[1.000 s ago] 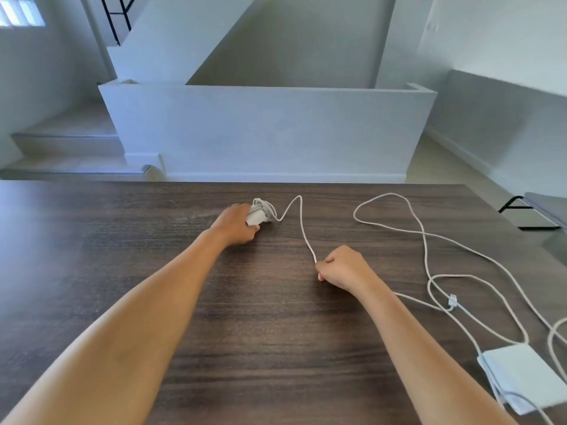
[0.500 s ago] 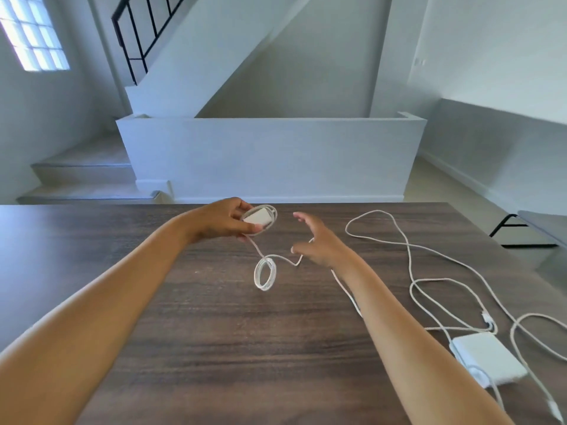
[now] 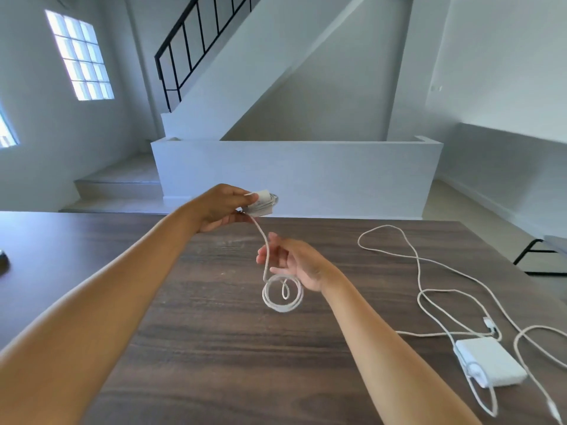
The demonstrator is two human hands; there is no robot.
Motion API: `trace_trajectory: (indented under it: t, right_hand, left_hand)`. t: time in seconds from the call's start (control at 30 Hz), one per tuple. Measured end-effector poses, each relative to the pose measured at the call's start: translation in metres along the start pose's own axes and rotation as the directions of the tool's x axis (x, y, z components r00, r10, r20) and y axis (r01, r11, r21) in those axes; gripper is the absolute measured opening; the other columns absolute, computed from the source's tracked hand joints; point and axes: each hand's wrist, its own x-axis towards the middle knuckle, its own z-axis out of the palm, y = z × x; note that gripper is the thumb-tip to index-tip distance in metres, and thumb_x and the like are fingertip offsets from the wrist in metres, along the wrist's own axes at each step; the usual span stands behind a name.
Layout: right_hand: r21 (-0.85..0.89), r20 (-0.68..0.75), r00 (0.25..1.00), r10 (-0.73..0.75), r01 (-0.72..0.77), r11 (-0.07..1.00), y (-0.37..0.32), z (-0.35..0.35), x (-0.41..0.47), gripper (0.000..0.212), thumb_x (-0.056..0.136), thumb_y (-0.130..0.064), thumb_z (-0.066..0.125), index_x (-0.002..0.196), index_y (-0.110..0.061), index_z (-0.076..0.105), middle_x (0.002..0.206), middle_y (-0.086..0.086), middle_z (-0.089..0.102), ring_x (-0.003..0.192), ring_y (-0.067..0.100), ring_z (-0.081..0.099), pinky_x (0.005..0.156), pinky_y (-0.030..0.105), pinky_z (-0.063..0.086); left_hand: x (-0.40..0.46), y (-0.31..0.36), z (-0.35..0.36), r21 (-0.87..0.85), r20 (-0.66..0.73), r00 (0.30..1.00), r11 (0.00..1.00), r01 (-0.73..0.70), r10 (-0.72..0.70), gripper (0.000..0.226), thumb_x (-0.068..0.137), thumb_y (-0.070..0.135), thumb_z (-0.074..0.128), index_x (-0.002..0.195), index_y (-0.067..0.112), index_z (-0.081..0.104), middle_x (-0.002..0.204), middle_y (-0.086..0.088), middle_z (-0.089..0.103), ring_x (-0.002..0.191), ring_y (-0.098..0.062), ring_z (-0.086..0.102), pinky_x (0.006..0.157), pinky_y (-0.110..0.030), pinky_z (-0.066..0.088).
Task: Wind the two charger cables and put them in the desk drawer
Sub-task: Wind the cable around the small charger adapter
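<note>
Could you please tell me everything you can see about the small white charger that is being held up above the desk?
The small white charger is a compact, boxy block, plastic by its look, with several turns of its white cable wound round it. The left hand grips it above the far edge of the wooden desk. The remaining cable hangs down past the open right hand, touching its fingers, and ends in a small dangling coil.

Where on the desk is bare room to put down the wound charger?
Bare wood lies under the left forearm, between the dark object at the left edge and the right hand. The right side is crowded: loose cable and large adapter.
</note>
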Motion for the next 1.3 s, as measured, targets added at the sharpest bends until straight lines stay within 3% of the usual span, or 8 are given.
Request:
trace_trajectory:
  t: [0.2, 0.3, 0.37, 0.5, 0.67, 0.77, 1.03, 1.3]
  right_hand:
    - [0.026, -0.046, 0.998, -0.030, 0.031, 0.999, -0.012, 0.003, -0.009, 0.024, 0.099, -0.019, 0.050, 0.080, -0.008, 0.059, 0.066, 0.005, 0.062, 0.069, 0.018, 0.065, 0.091, 0.041, 0.052]
    - [-0.178, -0.138, 0.989, -0.059, 0.034, 0.983, -0.013, 0.009, -0.007, 0.020, 0.093, -0.028, 0.061, 0.104, -0.012, 0.059, 0.100, 0.005, 0.063, 0.091, 0.014, 0.060, 0.088, 0.034, 0.051]
    - [-0.298, -0.152, 0.986, -0.067, 0.019, 0.955, -0.012, 0.015, -0.003, 0.052, 0.086, -0.034, 0.068, 0.130, -0.015, 0.049, 0.129, 0.004, 0.056, 0.116, 0.014, 0.053, 0.096, 0.031, 0.042]
    - [-0.221, -0.113, 0.994, -0.012, -0.013, 0.975, -0.013, 0.031, 0.001, 0.078, 0.084, -0.032, 0.071, 0.148, -0.015, 0.029, 0.148, 0.002, 0.043, 0.133, 0.016, 0.040, 0.104, 0.032, 0.027]
    - [-0.164, -0.036, 0.999, 0.003, -0.009, 0.986, -0.013, 0.036, -0.004, 0.014, 0.094, -0.022, 0.058, 0.098, -0.011, 0.065, 0.080, 0.003, 0.070, 0.090, 0.013, 0.063, 0.097, 0.033, 0.038]
    - [0.028, -0.068, 0.998, -0.017, 0.019, 0.999, -0.016, 0.024, -0.015, 0.022, 0.098, -0.019, 0.051, 0.082, -0.009, 0.062, 0.048, -0.003, 0.045, 0.051, 0.012, 0.050, 0.064, 0.026, 0.049]
    - [-0.032, -0.158, 0.986, -0.054, 0.050, 0.998, -0.043, -0.021, -0.034, 0.027, 0.095, -0.022, 0.054, 0.070, -0.012, 0.056, 0.043, -0.009, 0.028, 0.039, 0.006, 0.023, 0.044, 0.020, 0.017]
    - [-0.103, -0.265, 0.964, 0.029, -0.058, 0.993, -0.060, -0.042, -0.043, 0.030, 0.088, -0.020, 0.065, 0.062, -0.014, 0.050, 0.040, -0.009, 0.030, 0.037, 0.005, 0.022, 0.043, 0.019, 0.018]
  left_hand:
    - [-0.004, 0.001, -0.004, 0.096, -0.164, 0.985, 0.995, -0.040, 0.056, 0.030, 0.089, 0.012, 0.063, 0.110, -0.009, 0.060, 0.118, -0.026, 0.062, 0.094, -0.035, 0.066, 0.082, -0.031, 0.057]
    - [-0.007, 0.003, 0.000, 0.025, -0.154, 0.987, 0.999, -0.036, 0.039, 0.035, 0.089, 0.011, 0.063, 0.113, -0.012, 0.058, 0.117, -0.026, 0.061, 0.091, -0.035, 0.066, 0.079, -0.031, 0.057]
    - [-0.009, 0.007, 0.006, -0.012, -0.129, 0.991, 0.999, -0.033, 0.031, 0.036, 0.088, 0.012, 0.064, 0.115, -0.013, 0.057, 0.116, -0.025, 0.062, 0.089, -0.034, 0.067, 0.079, -0.031, 0.057]
    - [-0.011, 0.020, 0.016, -0.090, -0.085, 0.996, 0.995, -0.031, 0.024, 0.038, 0.088, 0.015, 0.064, 0.114, -0.012, 0.058, 0.116, -0.024, 0.063, 0.095, -0.035, 0.067, 0.080, -0.032, 0.058]
    - [-0.017, 0.028, 0.015, -0.099, -0.079, 0.996, 0.994, -0.047, 0.040, 0.033, 0.089, 0.014, 0.063, 0.112, -0.009, 0.058, 0.113, -0.019, 0.061, 0.093, -0.030, 0.068, 0.072, -0.027, 0.060]
    - [-0.021, 0.024, 0.005, -0.020, -0.092, 0.995, 0.999, -0.047, 0.045, 0.035, 0.088, 0.012, 0.063, 0.117, -0.008, 0.057, 0.116, -0.022, 0.061, 0.091, -0.030, 0.068, 0.073, -0.027, 0.060]
    - [-0.031, 0.013, -0.011, 0.002, -0.012, 1.000, 1.000, 0.014, -0.014, 0.039, 0.074, 0.015, 0.072, 0.107, -0.003, 0.063, 0.112, -0.020, 0.065, 0.083, -0.027, 0.072, 0.065, -0.025, 0.060]
    - [-0.034, 0.015, -0.012, 0.031, 0.186, 0.983, 1.000, -0.002, -0.003, 0.071, 0.052, 0.032, 0.089, 0.111, -0.001, 0.066, 0.108, -0.018, 0.070, 0.093, -0.034, 0.070, 0.074, -0.027, 0.059]
